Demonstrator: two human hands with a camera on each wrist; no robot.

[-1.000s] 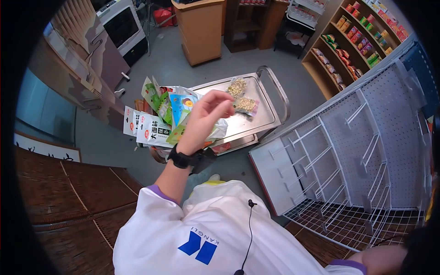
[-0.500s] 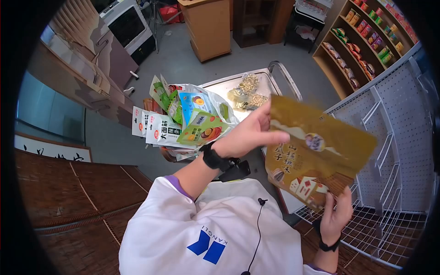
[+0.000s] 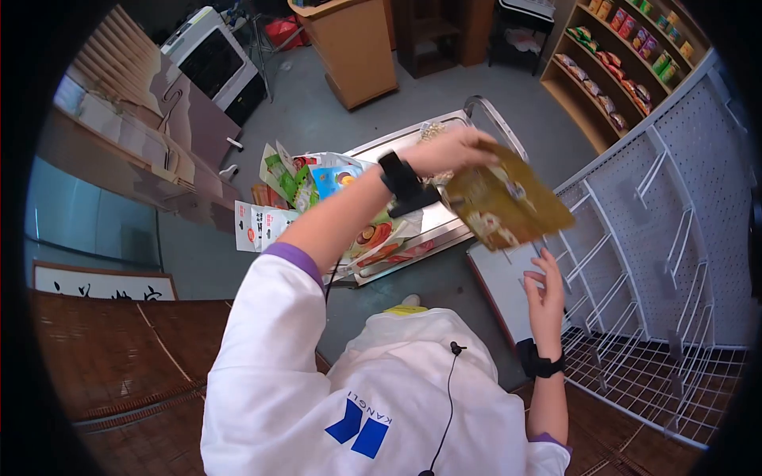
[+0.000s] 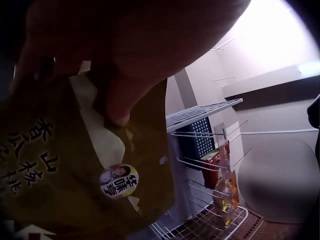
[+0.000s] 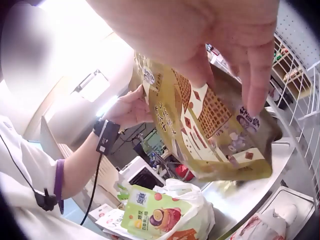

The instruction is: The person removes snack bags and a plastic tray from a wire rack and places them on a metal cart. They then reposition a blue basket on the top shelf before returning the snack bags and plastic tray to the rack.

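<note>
The left hand [image 3: 452,149] pinches the top edge of a golden-brown snack pouch [image 3: 504,205], thumb [image 4: 117,102] curled over the front panel and the other fingers behind it, so the pouch hangs down and to the right of that grip, tilted, in the air above the far end of a steel cart [image 3: 456,226] and beside a white pegboard rack [image 3: 675,198]. The right hand [image 3: 546,285] is held below the pouch with fingers straight and loosely spread; it grips nothing, and whether the fingertips [image 5: 255,95] touch the lower edge of the pouch cannot be told. The pegboard rack carries bare wire hooks and stands to the person's right, and the wooden shelves [image 3: 619,71] beyond it hold rows of small packets. On the cart a white plastic bag [image 5: 185,207] bulges with snack packs, among them a green pack [image 5: 150,212] printed with round sweets and white packs [image 3: 258,226] with dark characters too small to read. The person's white jacket bears a blue K logo [image 3: 353,428] with the word KANGLI beside it. The pouch front shows large Chinese characters, partly legible as 山核桃, and a small round sticker [image 4: 119,180] with a portrait and the characters 华味亨.
</note>
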